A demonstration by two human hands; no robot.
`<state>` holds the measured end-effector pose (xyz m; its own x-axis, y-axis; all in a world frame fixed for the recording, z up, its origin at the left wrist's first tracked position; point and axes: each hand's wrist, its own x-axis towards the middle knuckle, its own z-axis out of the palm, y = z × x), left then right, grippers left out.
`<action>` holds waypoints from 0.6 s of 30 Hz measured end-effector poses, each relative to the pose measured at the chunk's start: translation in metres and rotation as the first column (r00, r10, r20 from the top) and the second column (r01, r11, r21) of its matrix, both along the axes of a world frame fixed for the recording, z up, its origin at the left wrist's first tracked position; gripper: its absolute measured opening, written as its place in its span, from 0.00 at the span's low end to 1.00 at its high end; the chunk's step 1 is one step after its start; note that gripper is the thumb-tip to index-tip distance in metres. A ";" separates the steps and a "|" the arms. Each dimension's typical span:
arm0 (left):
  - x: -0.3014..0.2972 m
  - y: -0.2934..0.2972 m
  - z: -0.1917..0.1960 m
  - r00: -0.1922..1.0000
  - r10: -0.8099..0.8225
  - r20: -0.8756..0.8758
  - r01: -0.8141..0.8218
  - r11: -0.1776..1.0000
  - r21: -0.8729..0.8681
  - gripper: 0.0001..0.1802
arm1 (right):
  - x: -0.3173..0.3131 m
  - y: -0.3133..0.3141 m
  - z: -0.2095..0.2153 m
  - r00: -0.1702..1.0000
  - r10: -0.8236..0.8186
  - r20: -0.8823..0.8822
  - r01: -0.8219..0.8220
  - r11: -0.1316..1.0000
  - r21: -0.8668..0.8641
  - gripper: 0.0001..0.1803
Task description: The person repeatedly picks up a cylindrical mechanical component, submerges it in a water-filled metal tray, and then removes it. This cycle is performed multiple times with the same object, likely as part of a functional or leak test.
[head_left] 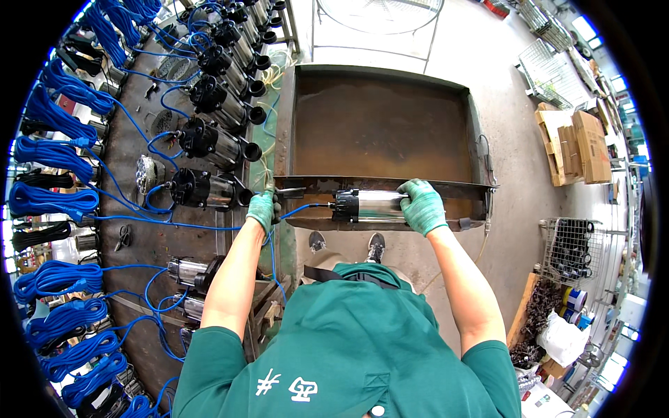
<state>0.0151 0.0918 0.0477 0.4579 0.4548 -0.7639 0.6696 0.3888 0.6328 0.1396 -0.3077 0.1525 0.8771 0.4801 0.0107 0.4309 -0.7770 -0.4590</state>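
Note:
A submersible pump [376, 206] with a shiny steel barrel and a black end lies on its side across the near ledge of a water tank [477, 111]. My right hand [423, 207], in a green knitted glove, grips the pump's right end. A blue cable [296, 210] runs from the pump's left end toward my left hand [263, 209]. That gloved hand is closed at the tank's left edge, beside a pale hose [267, 164]. What its fingers hold is hidden. Brown water [380, 132] fills the tank beyond the ledge.
More steel-and-black pumps [216, 143] stand in a row on the dark workbench [132, 258] at left, with coiled blue cables [56, 198] along its far side. Cardboard [591, 148] on a pallet and a wire basket [571, 247] stand on the floor at right.

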 end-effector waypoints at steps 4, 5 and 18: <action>-0.005 0.000 0.006 0.998 -0.046 -0.041 0.047 0.998 0.033 0.24 | 0.000 -0.004 -0.003 1.000 -0.004 -0.006 0.004 1.000 -0.008 0.09; -0.019 0.010 -0.009 0.985 -0.167 0.036 0.159 0.973 0.169 0.28 | 0.000 0.000 -0.001 1.000 0.003 -0.006 -0.003 1.000 -0.006 0.09; -0.002 -0.157 0.089 0.362 -0.829 -0.427 0.511 -0.206 0.834 0.51 | 0.015 -0.051 -0.011 0.959 -0.244 -0.147 0.282 0.887 0.367 0.15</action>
